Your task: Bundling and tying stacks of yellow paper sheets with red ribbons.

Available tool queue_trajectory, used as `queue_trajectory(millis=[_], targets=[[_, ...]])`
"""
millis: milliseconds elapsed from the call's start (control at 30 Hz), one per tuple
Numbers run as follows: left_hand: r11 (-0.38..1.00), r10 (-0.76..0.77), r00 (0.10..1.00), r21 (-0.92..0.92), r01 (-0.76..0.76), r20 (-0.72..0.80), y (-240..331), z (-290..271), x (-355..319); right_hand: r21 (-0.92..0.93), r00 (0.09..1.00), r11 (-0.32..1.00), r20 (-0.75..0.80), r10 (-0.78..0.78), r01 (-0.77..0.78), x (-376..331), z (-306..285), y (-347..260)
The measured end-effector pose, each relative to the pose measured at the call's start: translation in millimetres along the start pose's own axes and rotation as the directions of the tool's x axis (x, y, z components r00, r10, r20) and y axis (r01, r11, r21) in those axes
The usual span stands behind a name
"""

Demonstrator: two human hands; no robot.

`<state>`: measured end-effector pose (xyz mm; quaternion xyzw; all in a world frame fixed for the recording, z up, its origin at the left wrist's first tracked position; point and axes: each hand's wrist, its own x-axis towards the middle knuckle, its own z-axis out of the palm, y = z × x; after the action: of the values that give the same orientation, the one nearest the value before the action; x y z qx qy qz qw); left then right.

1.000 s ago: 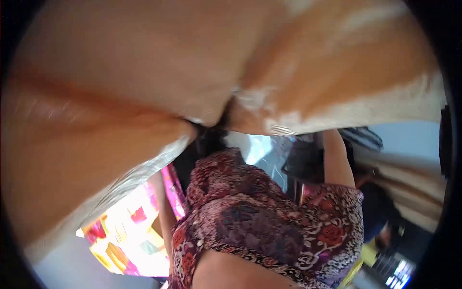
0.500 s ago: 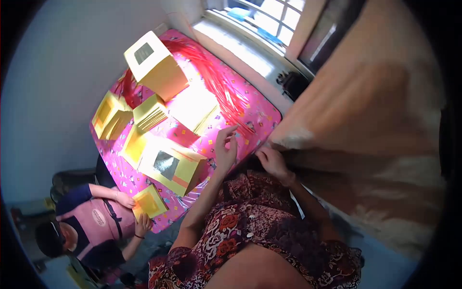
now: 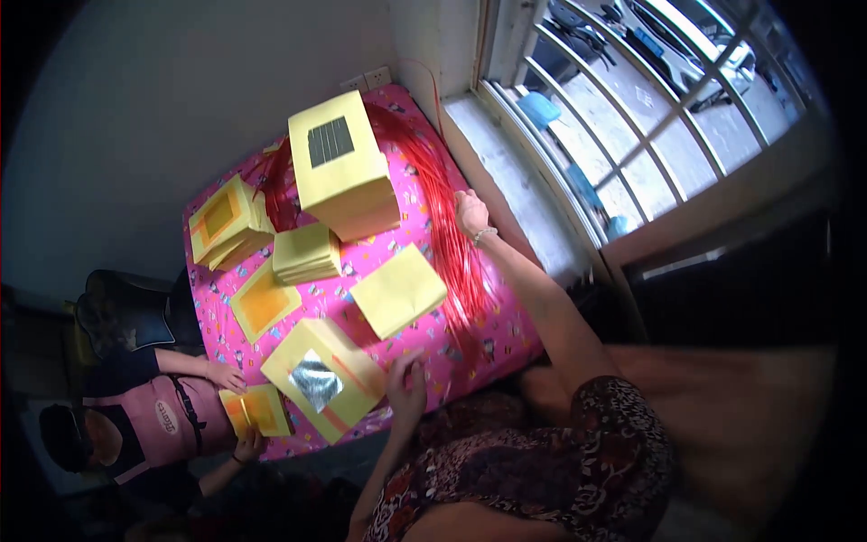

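Observation:
My right hand (image 3: 471,215) is stretched out over the far right part of the table, its fingers closed at the edge of a long bundle of shiny red ribbon strands (image 3: 444,221). My left hand (image 3: 406,388) hovers by the near table edge, fingers loosely bent and apart, with nothing visible in it. Left of it is a yellow paper stack with a silver foil square (image 3: 316,381). A smaller plain yellow stack (image 3: 399,291) lies between that stack and the ribbons.
The table wears a pink patterned cover (image 3: 488,357). A tall yellow paper stack (image 3: 348,194) and several smaller ones stand on it. At the left, a co-worker in a pink apron (image 3: 176,420) handles a yellow-orange sheet (image 3: 257,409). A barred window (image 3: 623,144) borders the right side.
My right hand has gone from beside the near table corner out to the red ribbons. My left hand has drawn back toward the near edge. The view has turned, showing more window.

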<state>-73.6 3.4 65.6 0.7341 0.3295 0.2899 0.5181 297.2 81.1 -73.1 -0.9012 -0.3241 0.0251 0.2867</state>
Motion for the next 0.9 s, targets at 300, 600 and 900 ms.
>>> queue_trajectory(millis=[300, 600, 900], targets=[[0.953, -0.295, 0.927, -0.142, 0.267, -0.234, 24.5, 15.2, 25.4, -0.158, 0.995, 0.987, 0.099, 0.028, -0.013, 69.9, 57.7, 15.9], [0.95, -0.271, 0.961, -0.176, 0.258, -0.054, 29.1, 17.6, 72.3, 0.321, 0.991, 0.947, -0.125, 0.056, -0.013, 31.3, -28.8, -26.4], [0.105, -0.325, 0.712, -0.725, 0.681, 0.622, 50.1, 27.2, 178.1, 0.531, 0.848, 0.662, -0.307, -0.431, 0.529, -126.4, -210.2, -102.3]])
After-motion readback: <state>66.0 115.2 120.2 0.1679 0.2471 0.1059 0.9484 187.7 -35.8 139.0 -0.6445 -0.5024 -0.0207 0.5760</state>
